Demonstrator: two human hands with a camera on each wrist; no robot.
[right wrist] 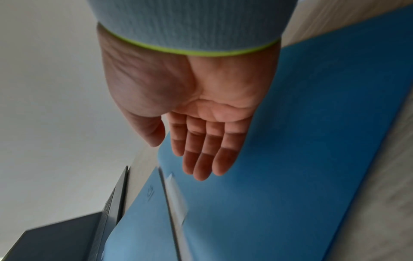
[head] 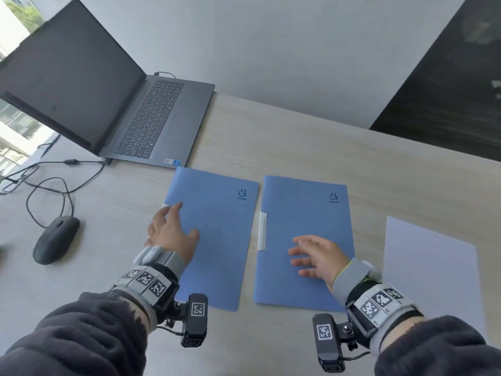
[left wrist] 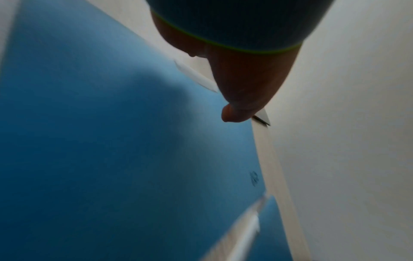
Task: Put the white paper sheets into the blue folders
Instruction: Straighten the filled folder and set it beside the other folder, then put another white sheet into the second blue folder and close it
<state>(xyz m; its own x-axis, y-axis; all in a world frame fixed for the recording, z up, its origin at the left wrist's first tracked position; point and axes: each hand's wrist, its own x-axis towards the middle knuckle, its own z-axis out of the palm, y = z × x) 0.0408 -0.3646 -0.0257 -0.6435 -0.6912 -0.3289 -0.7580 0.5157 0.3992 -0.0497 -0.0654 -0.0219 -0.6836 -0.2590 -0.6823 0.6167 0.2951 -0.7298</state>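
Note:
Two closed blue folders lie side by side on the wooden table. The left folder (head: 214, 234) (left wrist: 100, 141) has my left hand (head: 169, 234) lying flat on its left half, fingers reaching to the white clip at its left edge. Over the right folder (head: 306, 213) (right wrist: 301, 159) my right hand (head: 314, 257) (right wrist: 201, 141) is spread with straight fingers and holds nothing. A white clip (head: 262, 231) sits on that folder's left edge. White paper sheets (head: 431, 264) lie to the right of the folders.
An open laptop (head: 116, 104) stands at the back left, its front corner close to the left folder. A black mouse (head: 55, 240) and loose cables (head: 48, 183) lie at the left. A grey wall runs behind the table.

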